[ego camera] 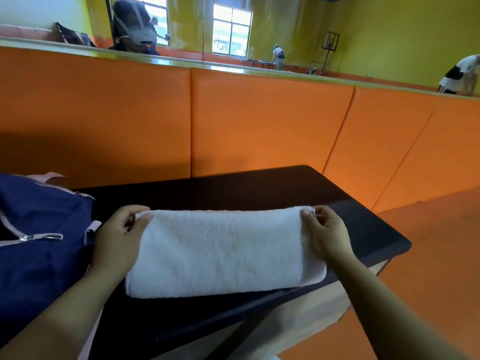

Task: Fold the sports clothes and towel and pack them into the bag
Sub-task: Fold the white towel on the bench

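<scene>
A white fluffy towel point(223, 252) lies folded into a long band across the black table point(259, 188). My left hand point(119, 239) pinches its far left corner between thumb and fingers. At the opposite end, my right hand point(326, 233) pinches the far right corner the same way. A navy blue bag point(39, 242) with pink trim and a silver zipper pull sits on the table just left of my left hand, touching my wrist.
Orange padded wall panels point(259, 120) rise right behind the table. The table's right end point(400, 245) drops off to an orange floor point(428, 268). Above the pads a mirror point(233, 29) reflects people and yellow walls.
</scene>
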Tool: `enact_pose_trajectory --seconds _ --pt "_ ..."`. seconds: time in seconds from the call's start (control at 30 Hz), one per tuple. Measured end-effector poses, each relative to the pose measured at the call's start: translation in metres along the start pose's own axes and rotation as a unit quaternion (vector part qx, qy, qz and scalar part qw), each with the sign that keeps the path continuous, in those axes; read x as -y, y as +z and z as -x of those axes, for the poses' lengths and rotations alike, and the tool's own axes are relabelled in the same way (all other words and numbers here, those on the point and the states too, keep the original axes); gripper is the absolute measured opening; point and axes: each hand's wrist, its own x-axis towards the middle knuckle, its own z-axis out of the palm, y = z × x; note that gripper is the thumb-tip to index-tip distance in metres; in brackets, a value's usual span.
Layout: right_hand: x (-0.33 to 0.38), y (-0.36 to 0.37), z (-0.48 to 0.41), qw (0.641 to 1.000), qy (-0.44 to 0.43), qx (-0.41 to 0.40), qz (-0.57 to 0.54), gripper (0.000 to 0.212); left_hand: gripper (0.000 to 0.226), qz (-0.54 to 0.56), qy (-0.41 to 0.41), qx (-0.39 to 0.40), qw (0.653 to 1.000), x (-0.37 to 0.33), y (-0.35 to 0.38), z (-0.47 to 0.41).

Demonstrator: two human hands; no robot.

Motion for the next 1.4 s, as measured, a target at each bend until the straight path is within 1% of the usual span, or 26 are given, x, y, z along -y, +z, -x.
enact_pose_trajectory --seconds 0.07,0.17,0.33,0.43,0.63,0.8,0.9,0.97,1.07,1.13,1.17,1.2,1.23,1.3,1.37,1.4 --pt "-0.003 0.011 -0.022 0.999 0.010 0.028 0.034 0.027 0.008 -0.039 -0.010 0.017 0.999 0.010 0.008 -0.020" --pt "-0.010 0.028 -0.050 0.996 0.026 0.063 0.057 0.026 0.007 -0.086 -0.015 0.030 0.996 0.024 0.020 -0.046" --pt "-0.025 0.052 -0.082 0.991 0.033 0.091 0.091 0.031 0.005 -0.125 -0.021 0.062 0.990 0.043 0.036 -0.077" --pt "-0.034 0.061 -0.091 0.987 0.037 0.102 0.119 0.031 0.006 -0.125 -0.038 0.081 0.988 0.057 0.042 -0.087" --pt "-0.044 0.067 -0.097 0.988 0.039 0.092 0.120 0.029 0.011 -0.107 -0.052 0.089 0.989 0.064 0.049 -0.096" --pt "-0.044 0.069 -0.098 0.989 0.049 0.076 0.117 0.029 0.011 -0.115 -0.065 0.092 0.987 0.062 0.051 -0.099" --pt "-0.042 0.071 -0.098 0.988 0.044 0.059 0.133 0.027 0.016 -0.139 -0.073 0.086 0.984 0.060 0.051 -0.097" --pt "-0.038 0.073 -0.097 0.984 0.035 0.063 0.163 0.025 0.021 -0.165 -0.079 0.081 0.980 0.059 0.050 -0.097" --pt "-0.029 0.073 -0.100 0.961 0.024 0.077 0.264 0.024 0.026 -0.208 -0.055 0.078 0.974 0.050 0.045 -0.098" --pt "-0.020 0.070 -0.101 0.941 0.027 0.074 0.328 0.031 0.028 -0.259 -0.010 0.057 0.964 0.039 0.041 -0.097" --pt "-0.014 0.067 -0.099 0.938 0.020 0.064 0.341 0.039 0.028 -0.278 0.017 0.054 0.959 0.032 0.039 -0.096" --pt "-0.007 0.065 -0.095 0.938 0.003 0.049 0.343 0.045 0.027 -0.287 0.053 0.065 0.954 0.025 0.039 -0.094" --pt "-0.001 0.063 -0.089 0.940 -0.022 0.036 0.340 0.048 0.027 -0.288 0.096 0.092 0.948 0.020 0.039 -0.092" --pt "0.014 0.065 -0.067 0.942 -0.080 0.039 0.324 0.047 0.029 -0.291 0.167 0.192 0.922 0.015 0.041 -0.086" --pt "0.025 0.071 -0.036 0.947 -0.119 0.089 0.286 0.042 0.038 -0.315 0.181 0.308 0.880 0.021 0.045 -0.078" --pt "0.030 0.075 -0.020 0.950 -0.117 0.128 0.259 0.041 0.041 -0.340 0.181 0.347 0.855 0.027 0.047 -0.074"
